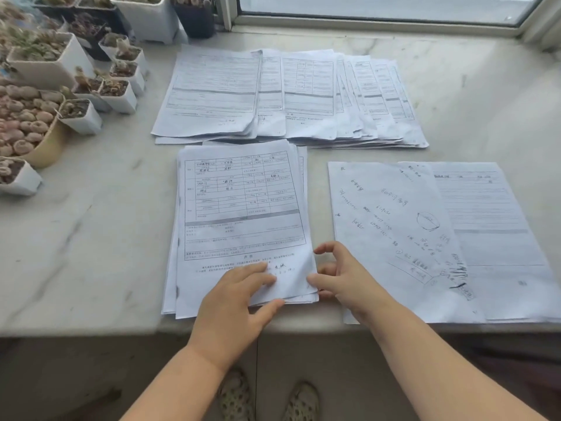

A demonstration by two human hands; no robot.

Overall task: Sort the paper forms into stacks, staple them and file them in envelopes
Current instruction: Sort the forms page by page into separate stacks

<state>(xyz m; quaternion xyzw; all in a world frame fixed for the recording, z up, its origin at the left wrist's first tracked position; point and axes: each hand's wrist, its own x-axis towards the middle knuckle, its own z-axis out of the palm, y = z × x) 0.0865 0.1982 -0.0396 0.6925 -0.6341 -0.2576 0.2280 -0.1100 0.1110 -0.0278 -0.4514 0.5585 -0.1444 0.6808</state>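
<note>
A stack of printed forms [239,214] lies in front of me on the marble sill. My left hand [239,302] rests flat on its lower edge, fingers straight, thumb under the near edge. My right hand [340,275] is at the stack's lower right corner, fingers curled at the sheet edges, thumb touching the top sheet's corner. Further back lies a fanned row of more forms [288,95]. To the right lie a handwritten sheet [391,232] and a lined form [491,226] under it.
Many small white pots of succulents [76,86] crowd the left and back left of the sill [91,238]. A window frame [379,22] runs along the back. The sill's front edge is just below the stack; my feet show on the floor beneath.
</note>
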